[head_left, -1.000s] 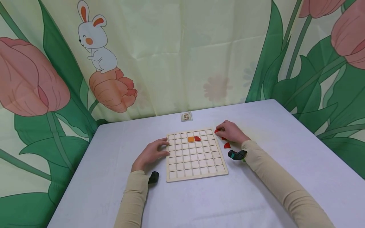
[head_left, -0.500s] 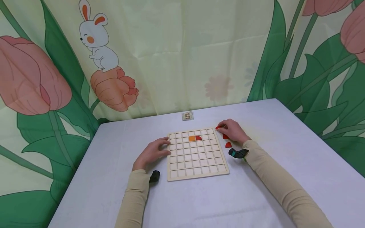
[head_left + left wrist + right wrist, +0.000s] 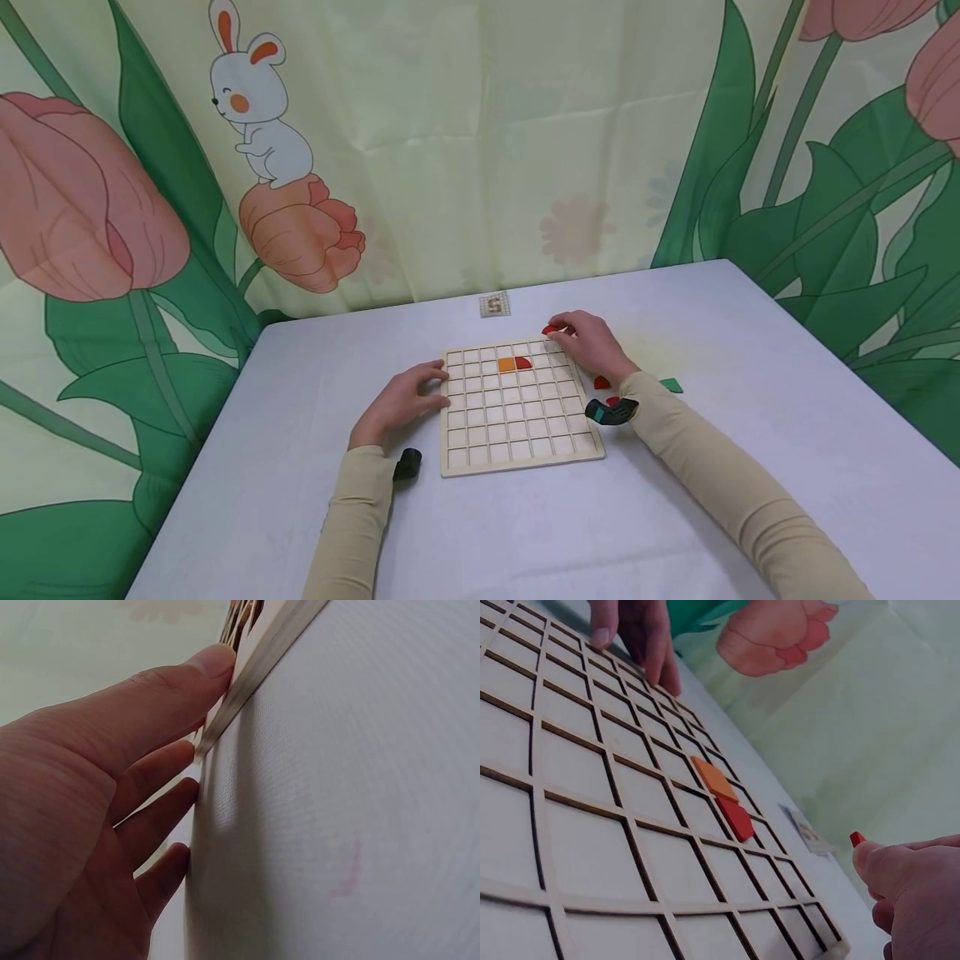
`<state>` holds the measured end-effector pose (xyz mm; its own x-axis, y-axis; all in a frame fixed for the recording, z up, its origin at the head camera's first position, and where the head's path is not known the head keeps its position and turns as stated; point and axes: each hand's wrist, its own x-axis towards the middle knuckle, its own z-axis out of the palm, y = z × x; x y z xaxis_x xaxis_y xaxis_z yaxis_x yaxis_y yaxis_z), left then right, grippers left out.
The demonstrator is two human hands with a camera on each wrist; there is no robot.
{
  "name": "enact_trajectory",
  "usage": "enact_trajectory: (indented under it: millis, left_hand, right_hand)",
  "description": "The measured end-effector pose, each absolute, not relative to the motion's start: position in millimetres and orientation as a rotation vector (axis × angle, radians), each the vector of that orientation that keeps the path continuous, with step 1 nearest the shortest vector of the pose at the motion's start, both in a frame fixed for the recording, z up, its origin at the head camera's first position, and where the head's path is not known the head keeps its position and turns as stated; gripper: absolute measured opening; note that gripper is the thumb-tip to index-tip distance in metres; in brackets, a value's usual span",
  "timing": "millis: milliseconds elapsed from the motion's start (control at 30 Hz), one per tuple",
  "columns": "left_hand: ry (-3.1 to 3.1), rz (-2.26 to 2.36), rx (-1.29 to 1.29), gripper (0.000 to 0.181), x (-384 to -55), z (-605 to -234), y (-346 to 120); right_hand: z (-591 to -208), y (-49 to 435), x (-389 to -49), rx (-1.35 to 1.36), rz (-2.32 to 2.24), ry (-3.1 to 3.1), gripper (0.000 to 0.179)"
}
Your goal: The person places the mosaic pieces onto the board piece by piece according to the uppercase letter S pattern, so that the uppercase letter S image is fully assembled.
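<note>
A pale wooden grid board lies on the white-covered table. In its second row from the back sit an orange square tile and, beside it, a red quarter-round tile. My left hand rests against the board's left edge, thumb and fingers touching the frame; the left wrist view shows the thumb on its rim. My right hand pinches another red tile between thumb and fingers over the board's back right corner. In the right wrist view only a small end of that red tile shows.
Right of the board lie red pieces, partly under the right wrist, and a green piece beside the sleeve. A small patterned card lies behind the board. A printed curtain hangs along the table's back edge.
My right hand has lifted a red tile from beside the board and moved left to the back right corner. The green piece has come into view. My left hand stays at the edge.
</note>
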<state>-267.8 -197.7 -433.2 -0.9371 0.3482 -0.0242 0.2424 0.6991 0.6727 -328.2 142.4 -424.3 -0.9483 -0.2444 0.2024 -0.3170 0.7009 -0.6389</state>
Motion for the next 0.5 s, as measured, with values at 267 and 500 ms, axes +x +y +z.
enact_trajectory:
  millis: [267,500]
  left_hand:
    - [2.762,1.046,0.479,0.046,-268,-433,-197]
    - [2.754,1.05,0.499,0.046,-269,-434,-197]
  right_hand:
    - [-415,119,-320,0.723,1.004,-2.786,0.024]
    - [-412,106,-316,0.829,0.927,-2.811,0.029]
